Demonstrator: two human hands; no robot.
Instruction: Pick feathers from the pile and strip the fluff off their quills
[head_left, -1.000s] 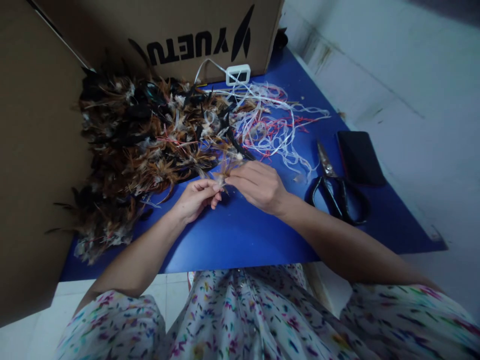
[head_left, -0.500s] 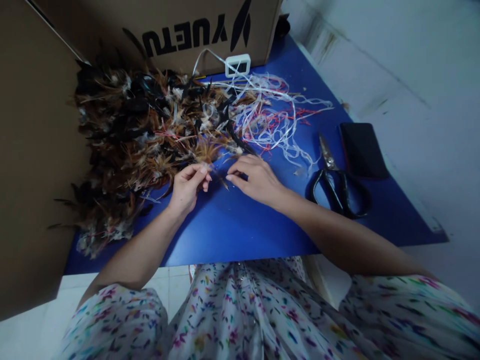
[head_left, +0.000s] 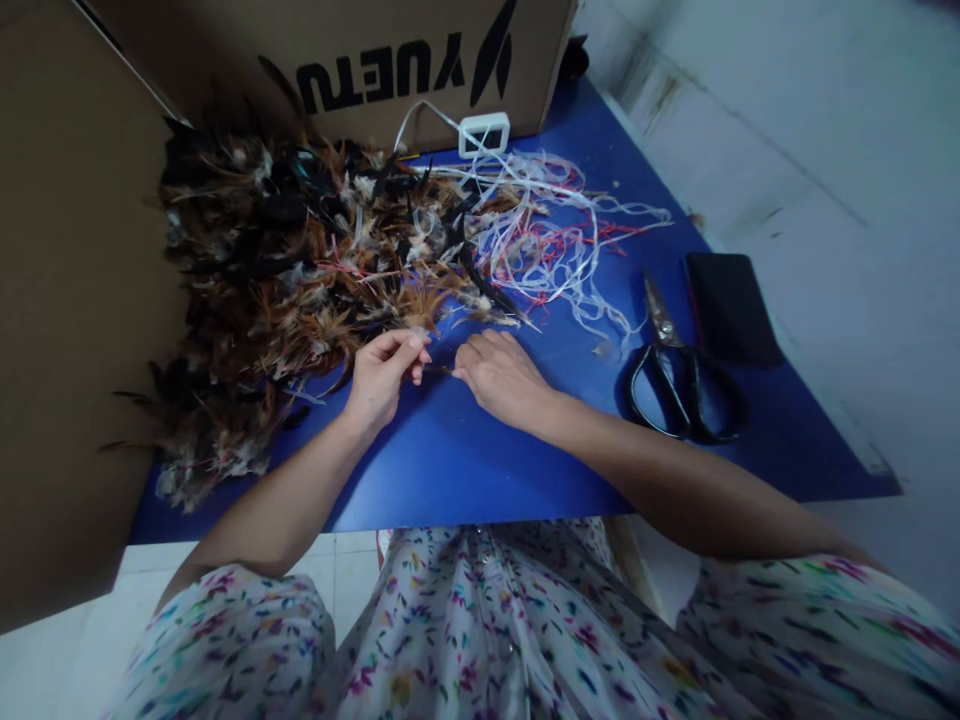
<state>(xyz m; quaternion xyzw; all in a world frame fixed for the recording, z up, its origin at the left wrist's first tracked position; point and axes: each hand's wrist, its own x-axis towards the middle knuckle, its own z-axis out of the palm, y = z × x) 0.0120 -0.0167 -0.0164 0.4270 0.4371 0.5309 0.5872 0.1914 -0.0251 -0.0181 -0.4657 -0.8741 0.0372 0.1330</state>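
Observation:
On the blue table (head_left: 487, 470) lies a big heap of brown, black and white feathers (head_left: 277, 270). My left hand (head_left: 384, 375) pinches the base of a small brown feather tuft (head_left: 420, 305) at the heap's near edge. Close beside it, my right hand (head_left: 499, 375) rests knuckles-up on the table, its fingers curled and pinching a thin dark quill (head_left: 439, 369) that runs between both hands. A tangle of white and red strings (head_left: 559, 240) spreads behind the right hand.
Black-handled scissors (head_left: 679, 375) lie to the right, with a dark phone (head_left: 731, 305) beside them near the table's right edge. A cardboard box (head_left: 390, 60) stands at the back, a small white device (head_left: 484, 135) in front of it. A cardboard panel (head_left: 67, 330) walls the left.
Both hands have dropped a little toward the table and drawn slightly apart, then closer again; the feather tuft they held together now sits at my left fingertips.

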